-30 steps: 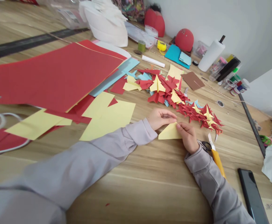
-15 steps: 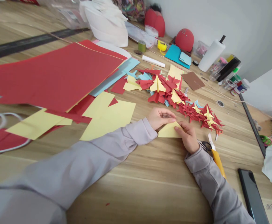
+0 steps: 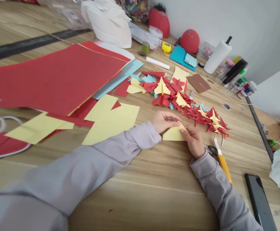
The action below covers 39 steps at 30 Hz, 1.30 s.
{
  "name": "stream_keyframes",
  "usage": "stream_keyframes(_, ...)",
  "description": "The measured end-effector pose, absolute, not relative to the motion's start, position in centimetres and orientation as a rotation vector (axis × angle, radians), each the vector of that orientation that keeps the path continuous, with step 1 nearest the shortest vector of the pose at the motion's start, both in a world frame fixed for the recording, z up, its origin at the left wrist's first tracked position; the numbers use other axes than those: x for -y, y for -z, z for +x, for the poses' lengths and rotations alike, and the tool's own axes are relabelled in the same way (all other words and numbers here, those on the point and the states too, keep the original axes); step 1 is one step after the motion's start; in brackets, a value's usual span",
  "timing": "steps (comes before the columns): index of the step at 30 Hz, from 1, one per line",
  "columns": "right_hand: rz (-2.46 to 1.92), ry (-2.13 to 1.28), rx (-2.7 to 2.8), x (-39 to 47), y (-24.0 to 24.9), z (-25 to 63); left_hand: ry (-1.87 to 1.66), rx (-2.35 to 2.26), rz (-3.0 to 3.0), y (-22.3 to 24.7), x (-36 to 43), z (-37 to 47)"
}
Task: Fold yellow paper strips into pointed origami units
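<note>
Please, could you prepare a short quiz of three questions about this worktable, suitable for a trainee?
1. True or false: the left hand and the right hand both touch the same yellow paper.
2. Which colour is the tape measure? a) blue b) yellow c) red
3. Fill in: the dark phone lies nearer to the ____ hand.

Key: 1 true; 2 b; 3 right.

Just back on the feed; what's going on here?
A person's left hand and right hand hold one small piece of yellow paper near its upper corner. Beyond them lie red, yellow and blue folded paper pieces, some plane-shaped. A utility knife rests by the right sleeve, blade out.
</note>
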State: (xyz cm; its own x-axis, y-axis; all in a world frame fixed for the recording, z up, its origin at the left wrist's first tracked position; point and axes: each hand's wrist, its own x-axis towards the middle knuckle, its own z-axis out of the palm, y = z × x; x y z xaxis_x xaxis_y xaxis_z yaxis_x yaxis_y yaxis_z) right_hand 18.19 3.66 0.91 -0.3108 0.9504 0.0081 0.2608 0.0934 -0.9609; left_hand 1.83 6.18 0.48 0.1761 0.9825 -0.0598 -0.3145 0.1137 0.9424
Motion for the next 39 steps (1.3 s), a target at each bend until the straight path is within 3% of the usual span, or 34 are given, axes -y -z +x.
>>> stream_keyframes(12, -1.172, -1.235, 1.658, -3.71, -0.78, 18.15, -1.134, -0.691, 0.922, -0.55, -6.10, 1.57)
stream_keyframes(39, -1.094, -1.192, 1.798, -3.75, -0.75, 18.24, -1.122, -0.720, 0.953, -0.18, -6.08, 1.73)
